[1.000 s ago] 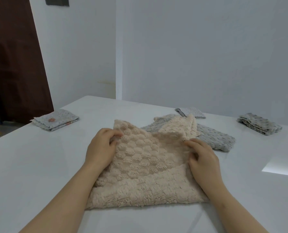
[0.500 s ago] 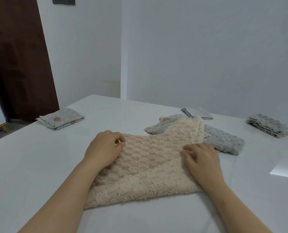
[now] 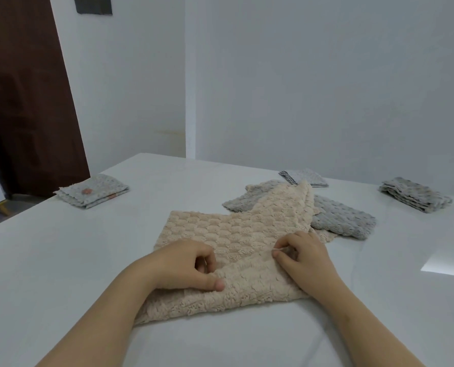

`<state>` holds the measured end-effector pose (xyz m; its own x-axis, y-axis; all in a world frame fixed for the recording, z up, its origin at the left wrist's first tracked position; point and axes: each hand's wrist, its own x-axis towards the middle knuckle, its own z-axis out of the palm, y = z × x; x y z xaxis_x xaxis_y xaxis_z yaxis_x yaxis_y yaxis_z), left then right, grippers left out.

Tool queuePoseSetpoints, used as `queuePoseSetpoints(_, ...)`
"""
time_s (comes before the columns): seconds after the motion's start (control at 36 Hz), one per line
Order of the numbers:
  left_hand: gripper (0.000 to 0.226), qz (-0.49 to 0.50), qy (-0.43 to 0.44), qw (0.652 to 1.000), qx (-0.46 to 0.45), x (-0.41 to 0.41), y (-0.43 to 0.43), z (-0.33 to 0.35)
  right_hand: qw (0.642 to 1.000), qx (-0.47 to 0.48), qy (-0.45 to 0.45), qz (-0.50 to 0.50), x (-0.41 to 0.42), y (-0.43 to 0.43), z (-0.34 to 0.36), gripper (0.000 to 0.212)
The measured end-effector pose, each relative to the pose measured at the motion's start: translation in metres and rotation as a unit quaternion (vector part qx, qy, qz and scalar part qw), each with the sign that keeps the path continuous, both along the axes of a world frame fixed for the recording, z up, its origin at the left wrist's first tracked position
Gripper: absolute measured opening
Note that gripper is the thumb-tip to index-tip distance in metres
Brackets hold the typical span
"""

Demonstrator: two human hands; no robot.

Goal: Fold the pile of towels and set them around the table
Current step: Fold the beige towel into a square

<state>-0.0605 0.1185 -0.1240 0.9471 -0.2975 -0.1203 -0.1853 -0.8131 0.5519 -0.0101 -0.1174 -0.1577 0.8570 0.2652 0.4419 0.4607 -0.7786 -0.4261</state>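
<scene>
Now the beige towel (image 3: 233,229) lies flatter. Left hand (image 3: 183,263) and right hand (image 3: 305,258), drawn nearer, each pinch it, likely for another fold.

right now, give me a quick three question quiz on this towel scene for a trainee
1. True or false: the beige towel partly overlaps the unfolded grey towel.
2. How many folded towels already sit apart on the table? A) one B) three C) five
3. Fill in: the folded towel with the orange spot lies on the side of the ___ hand.
Key: 1 true. 2 B: the spotted one, the far folded towel and the right-hand stack. 3 left hand.
</scene>
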Motion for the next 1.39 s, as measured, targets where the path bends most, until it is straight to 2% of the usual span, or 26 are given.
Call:
queuePoseSetpoints(0.14, 0.027, -0.005, 0.003, 1.000, 0.002, 0.000, 0.008, 0.005, 0.993, 0.111, 0.028, -0.002, -0.003, -0.001, 0.007, 0.030)
queuePoseSetpoints(0.22, 0.025, 0.021, 0.005, 1.000, -0.019, 0.000, 0.019, 0.010, 0.981, 0.185, 0.046, -0.024, -0.004, -0.002, 0.009, 0.026)
queuePoseSetpoints(0.31, 0.022, 0.068, 0.017, 0.994, -0.085, -0.001, 0.035, 0.014, 0.969, 0.238, 0.050, -0.042, -0.005, -0.003, 0.011, 0.025)
queuePoseSetpoints(0.36, 0.010, 0.106, 0.009, 0.987, -0.118, -0.001, 0.044, 0.014, 0.966, 0.248, 0.050, -0.049, -0.005, -0.003, 0.011, 0.024)
queuePoseSetpoints(0.53, 0.010, 0.247, -0.104, 0.943, -0.198, 0.010, 0.044, 0.004, 0.959, 0.275, 0.060, -0.045, -0.008, -0.002, 0.013, 0.022)
queuePoseSetpoints(0.58, 0.011, 0.262, -0.131, 0.938, -0.185, 0.014, 0.038, -0.003, 0.959, 0.275, 0.056, -0.046, -0.010, -0.001, 0.015, 0.022)
queuePoseSetpoints(0.69, 0.017, 0.244, -0.134, 0.956, -0.097, 0.019, 0.030, -0.014, 0.966, 0.249, 0.057, -0.046, -0.010, 0.000, 0.016, 0.017)
queuePoseSetpoints(0.78, 0.029, 0.240, -0.114, 0.962, -0.058, 0.019, 0.031, -0.013, 0.977, 0.199, 0.058, -0.045, -0.008, -0.001, 0.015, 0.012)
queuePoseSetpoints(0.89, 0.042, 0.234, -0.069, 0.970, -0.019, 0.015, 0.036, -0.008, 0.980, 0.183, 0.070, -0.040, -0.007, -0.004, 0.015, 0.008)
queuePoseSetpoints(1.0, 0.027, 0.249, -0.020, 0.964, -0.094, 0.013, 0.043, -0.004, 0.978, 0.191, 0.083, -0.034, -0.006, -0.005, 0.015, 0.018)
queuePoseSetpoints(1.08, 0.015, 0.284, -0.019, 0.937, -0.204, 0.012, 0.047, -0.001, 0.969, 0.222, 0.104, -0.037, -0.005, -0.008, 0.014, 0.018)
queuePoseSetpoints(1.17, 0.011, 0.314, -0.025, 0.910, -0.270, 0.012, 0.051, 0.001, 0.951, 0.272, 0.142, -0.045, -0.003, -0.012, 0.013, 0.019)
queuePoseSetpoints(1.28, 0.012, 0.327, -0.071, 0.892, -0.304, 0.015, 0.052, -0.002, 0.945, 0.289, 0.137, -0.065, 0.000, -0.013, 0.013, 0.019)
queuePoseSetpoints(1.39, 0.021, 0.327, -0.172, 0.885, -0.284, 0.018, 0.049, -0.007, 0.937, 0.321, 0.118, -0.063, 0.002, -0.010, 0.013, 0.014)
